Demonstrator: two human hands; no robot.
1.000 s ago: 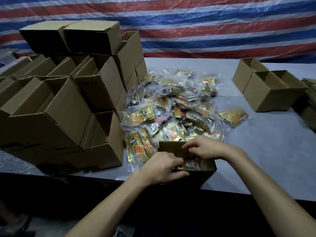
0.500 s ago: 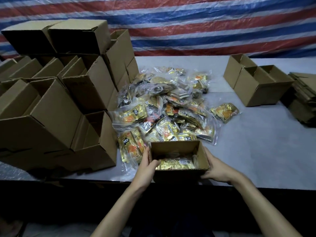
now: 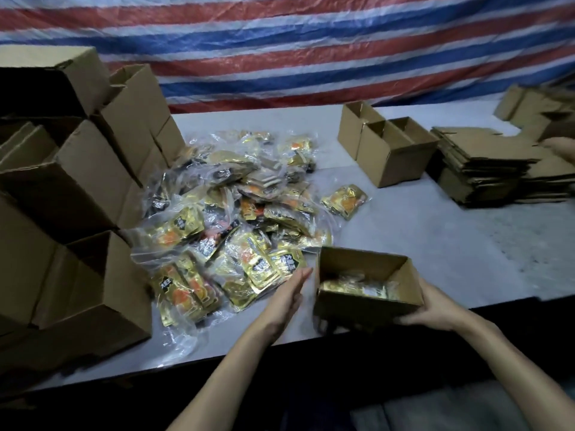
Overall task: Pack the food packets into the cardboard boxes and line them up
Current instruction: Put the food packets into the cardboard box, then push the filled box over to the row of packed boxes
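Observation:
A small open cardboard box (image 3: 357, 307) sits near the table's front edge with gold food packets (image 3: 354, 286) inside. My right hand (image 3: 435, 306) grips its right side, fingers curled under the front corner. My left hand (image 3: 287, 295) is just left of the box, fingers straight, apart from the cardboard. A big heap of gold and orange food packets in clear bags (image 3: 230, 225) lies on the table left of the box and beyond it. One loose packet (image 3: 343, 200) lies to the heap's right.
Stacked open cardboard boxes (image 3: 77, 194) fill the left side. Two empty boxes (image 3: 385, 150) stand at the back right, beside a pile of flat cardboard (image 3: 485, 169). Another person's hand (image 3: 563, 149) shows at the right edge. A striped tarp hangs behind the grey table (image 3: 451, 244).
The box has shifted to the right along the table's front edge. My left hand has let go of its left side and now hovers open beside it. My right hand still holds it.

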